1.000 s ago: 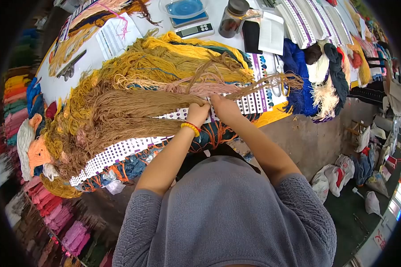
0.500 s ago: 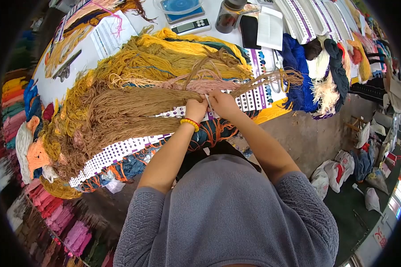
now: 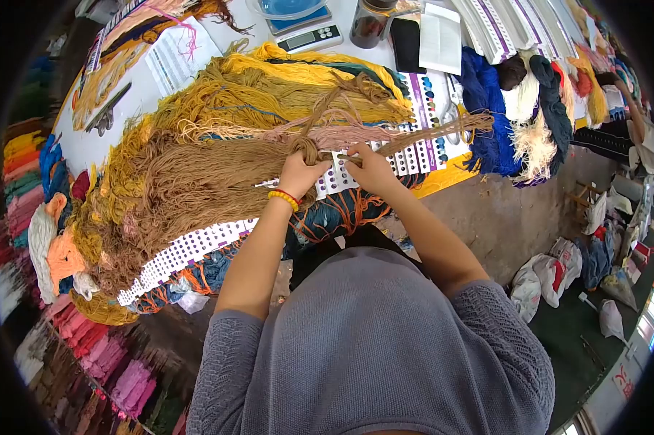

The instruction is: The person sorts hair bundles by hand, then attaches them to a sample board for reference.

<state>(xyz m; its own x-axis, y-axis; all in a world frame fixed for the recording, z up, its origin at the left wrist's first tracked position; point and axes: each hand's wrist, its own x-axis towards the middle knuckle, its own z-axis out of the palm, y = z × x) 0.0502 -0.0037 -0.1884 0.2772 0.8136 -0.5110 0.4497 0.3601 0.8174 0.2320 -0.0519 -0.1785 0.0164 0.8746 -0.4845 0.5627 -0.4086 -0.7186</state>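
A thick bundle of brown yarn (image 3: 211,167) lies spread leftward over the table. My left hand (image 3: 300,177), with a yellow beaded bracelet at the wrist, is closed around its gathered right end, where a loop of the yarn stands up. To the right, my right hand (image 3: 370,170) pinches a thinner tail of brown yarn (image 3: 436,133), whose loose end reaches toward the blue skeins. Between the hands a short length of yarn crosses white punched cards (image 3: 334,177). Pink yarn (image 3: 349,134) and mustard-yellow yarn (image 3: 269,98) lie just beyond.
Behind the yarn are a digital scale (image 3: 309,36), a dark jar (image 3: 370,25), a black phone (image 3: 405,45) and scissors (image 3: 109,112). Blue skeins (image 3: 479,109) hang over the right edge. Plastic bags (image 3: 548,272) lie on the floor at right. A person's arm (image 3: 631,109) shows far right.
My hands have moved apart: the left went left and slightly down, the right a little to the right. A small white piece between the fingers earlier no longer shows clearly. A loop now stands at my left hand.
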